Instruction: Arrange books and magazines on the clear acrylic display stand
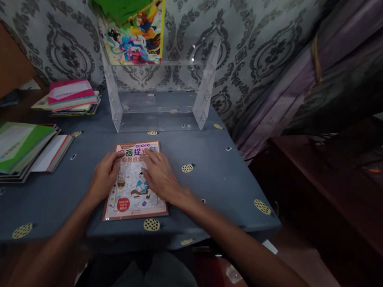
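Lying at the far left of the blue-grey tablecloth (229, 178), a loose stack of books (4, 145) shows a green cover on top, with a white one poking out at its right side. Just behind it sits a smaller pile (72, 93), topped by a pink cover. Next comes the left hand (103, 178), at the left edge of a thin picture book (138, 203), its fingers bent loosely over the upper left of the cover; whether they grip that edge I cannot tell. Above and beyond, a green book (135, 13) with large white characters stands upright at the upper left of a clear rack (159, 120). The picture book lies flat near the table's front edge, slightly turned (a seated figure in blue shows on its cover). Across its upper right rests the right hand (159, 175), fingers stretched out and apart, gripping nothing. Farther right hangs a purple curtain (272, 112), tied back, beside a dark red cabinet (343, 196).
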`<state>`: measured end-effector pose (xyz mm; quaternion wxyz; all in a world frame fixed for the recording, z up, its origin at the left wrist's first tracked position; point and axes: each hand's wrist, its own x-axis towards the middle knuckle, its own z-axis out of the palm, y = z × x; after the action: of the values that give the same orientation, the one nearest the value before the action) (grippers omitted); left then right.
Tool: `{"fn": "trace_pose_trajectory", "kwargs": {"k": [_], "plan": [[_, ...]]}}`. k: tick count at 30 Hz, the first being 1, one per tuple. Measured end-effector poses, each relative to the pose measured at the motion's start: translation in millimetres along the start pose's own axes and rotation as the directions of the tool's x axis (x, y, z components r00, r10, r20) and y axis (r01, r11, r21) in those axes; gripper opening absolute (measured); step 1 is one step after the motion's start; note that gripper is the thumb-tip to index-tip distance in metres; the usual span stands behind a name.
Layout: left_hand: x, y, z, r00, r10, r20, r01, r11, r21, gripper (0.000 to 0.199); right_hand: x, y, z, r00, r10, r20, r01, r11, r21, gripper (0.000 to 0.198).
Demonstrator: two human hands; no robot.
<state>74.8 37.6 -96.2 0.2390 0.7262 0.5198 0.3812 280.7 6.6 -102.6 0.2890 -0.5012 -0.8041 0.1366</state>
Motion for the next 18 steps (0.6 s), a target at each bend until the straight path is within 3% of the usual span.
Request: {"fn": "trace_pose_trajectory", "kwargs": {"k": [2, 4, 11, 15, 18], "plan": [[0, -4, 2, 0.999, 0.043, -0.002, -0.043, 0.998, 0.045, 0.031, 21, -2, 5, 0.99, -0.059, 0.125, 0.069, 0.995, -0.076, 0.044], [0, -8, 3, 0.999, 0.055, -0.004, -0.054, 0.996, 0.072, 0.03, 36, 0, 10, 0.984, -0.034, 0.177, 0.059, 0.988, -0.14, 0.045], [-2, -13, 2, 0.995, 0.097, 0.026, -0.1, 0.988, 0.115, 0.03, 28, 22, 7, 0.978, 0.19, 0.083, -0.162, 0.951, -0.262, 0.053], [-13, -3, 6, 0.962, 0.22, 0.162, -0.258, 0.925, 0.279, 0.031, 19, 29, 2, 0.975, 0.204, 0.092, -0.177, 0.953, -0.245, 0.053], [-27, 12, 15, 0.886, 0.319, 0.335, -0.433, 0.828, 0.356, 0.032, 20, 30, 1, 0.973, 0.195, 0.124, -0.161, 0.957, -0.242, 0.053]]}}
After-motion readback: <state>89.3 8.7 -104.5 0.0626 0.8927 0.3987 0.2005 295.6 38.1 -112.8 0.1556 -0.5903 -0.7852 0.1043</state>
